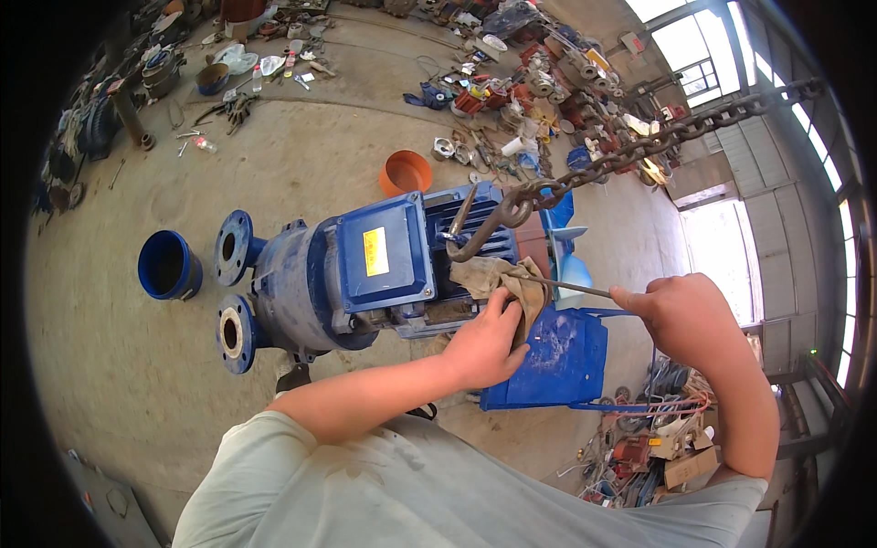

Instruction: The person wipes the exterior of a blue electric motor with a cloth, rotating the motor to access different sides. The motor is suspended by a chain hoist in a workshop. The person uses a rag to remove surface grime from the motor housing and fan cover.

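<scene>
A large blue pump with an electric motor (384, 251) hangs or rests in front of me, its two round flanges (233, 333) facing left. A hook (484, 239) on a heavy rusty chain (639, 148) reaches the motor's finned top. My left hand (489, 342) is closed on a dirty brown cloth (521, 288) pressed against the motor's right end. My right hand (690, 315), to the right, grips a thin metal rod (580, 289); its far end meets the cloth. Just behind the cloth show light blue fan blades (574, 271).
A blue cart-like frame with a flat panel (548, 361) stands below the motor's right end. On the floor are a blue ring-shaped casing (170, 265) and an orange round tub (406, 173). Piles of machine parts (548, 78) lie at the back, more parts and cardboard boxes (687, 464) at lower right.
</scene>
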Available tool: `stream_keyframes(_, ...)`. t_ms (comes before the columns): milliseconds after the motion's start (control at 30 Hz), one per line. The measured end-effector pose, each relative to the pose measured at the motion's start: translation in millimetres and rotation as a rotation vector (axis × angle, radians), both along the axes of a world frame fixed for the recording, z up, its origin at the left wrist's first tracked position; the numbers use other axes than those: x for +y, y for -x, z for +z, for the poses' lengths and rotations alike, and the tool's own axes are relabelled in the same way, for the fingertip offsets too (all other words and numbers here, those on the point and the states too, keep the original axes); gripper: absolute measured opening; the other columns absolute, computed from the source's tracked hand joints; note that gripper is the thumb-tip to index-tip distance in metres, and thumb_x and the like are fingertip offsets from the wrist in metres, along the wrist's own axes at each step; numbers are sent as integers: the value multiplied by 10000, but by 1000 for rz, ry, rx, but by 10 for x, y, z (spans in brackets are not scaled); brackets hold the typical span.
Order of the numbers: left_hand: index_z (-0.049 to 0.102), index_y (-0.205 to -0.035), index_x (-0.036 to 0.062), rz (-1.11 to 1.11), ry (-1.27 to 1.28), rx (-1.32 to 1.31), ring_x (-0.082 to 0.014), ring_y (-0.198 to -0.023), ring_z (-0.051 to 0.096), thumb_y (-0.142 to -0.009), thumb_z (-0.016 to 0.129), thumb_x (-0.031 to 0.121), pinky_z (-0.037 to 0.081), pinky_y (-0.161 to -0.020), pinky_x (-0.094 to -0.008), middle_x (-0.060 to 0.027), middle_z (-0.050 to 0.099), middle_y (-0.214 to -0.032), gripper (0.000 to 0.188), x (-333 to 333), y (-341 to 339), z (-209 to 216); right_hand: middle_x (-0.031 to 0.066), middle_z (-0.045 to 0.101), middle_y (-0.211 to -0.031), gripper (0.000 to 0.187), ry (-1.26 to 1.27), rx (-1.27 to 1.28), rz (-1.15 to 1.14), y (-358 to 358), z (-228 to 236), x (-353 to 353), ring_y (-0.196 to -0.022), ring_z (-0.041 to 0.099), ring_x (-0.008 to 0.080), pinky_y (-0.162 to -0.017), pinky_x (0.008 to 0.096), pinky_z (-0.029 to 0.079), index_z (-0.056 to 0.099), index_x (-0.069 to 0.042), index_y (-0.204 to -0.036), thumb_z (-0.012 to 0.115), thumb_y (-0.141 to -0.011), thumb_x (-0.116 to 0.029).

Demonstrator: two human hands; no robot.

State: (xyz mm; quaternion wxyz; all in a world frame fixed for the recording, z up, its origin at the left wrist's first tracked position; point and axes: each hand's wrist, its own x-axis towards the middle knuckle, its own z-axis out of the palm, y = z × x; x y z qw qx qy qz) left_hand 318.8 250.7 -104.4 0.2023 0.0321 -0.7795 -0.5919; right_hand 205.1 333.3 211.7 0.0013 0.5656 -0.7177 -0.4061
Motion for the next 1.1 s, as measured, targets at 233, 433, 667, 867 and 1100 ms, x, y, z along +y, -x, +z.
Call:
stream_keyframes(233,385,-1461,-72,-33,-192,-67,-547,-1169,617,-960,771,209,557,-965,-546,-309,435,-1437,692,7,-277,-96,60,663,-760,524,-188,139,82,77,-304,-492,-652,687,281,-605,407,535,794,-292,-1342,685,-891,-48)
stream_keyframes(433,306,-1542,-98,71,-157,-52,-560,-1200,604,-984,734,195,547,-990,-547,-366,467,-1423,762,-81,-536,-257,63,675,-796,538,-169,-75,227,88,-642,-734,-684,716,287,-608,432,558,742,-288,-1404,666,-914,-78)
stream_keyframes(667,220,-1611,-123,-7,-209,19,-547,-1279,588,-1004,732,252,519,-1082,-519,-377,510,-1424,879,34,-14,137,64,653,-737,452,-156,107,243,299,127,-704,-650,674,266,-610,414,525,835,-328,-1270,691,-928,-69)
stream_keyframes(867,238,-1617,-94,-35,-255,-8,-550,-1259,589,-999,733,255,526,-1060,-536,-364,513,-1420,865,144,328,268,73,632,-704,404,-43,137,162,291,412,-638,-608,635,274,-577,425,485,859,-298,-1193,759,-884,-59)
stream_keyframes(1100,265,-1618,-77,26,-270,-19,-535,-1277,579,-996,739,248,524,-1060,-526,-341,506,-1433,847,285,375,217,37,655,-747,507,-112,-9,309,470,-63,-581,-652,668,250,-594,410,513,827,-316,-1277,743,-862,-37)
